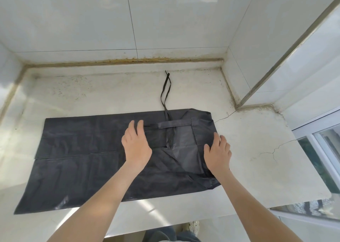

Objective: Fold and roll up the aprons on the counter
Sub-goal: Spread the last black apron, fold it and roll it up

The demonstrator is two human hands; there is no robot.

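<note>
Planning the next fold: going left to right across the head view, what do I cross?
The apron, its flat left end → left hand → strap trailing off the far edge → right hand at the right edge → cracked counter → window.

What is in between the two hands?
In the head view, only the black apron lies between the left hand and the right hand: its folded grey part, with a strap lying across it.
</note>
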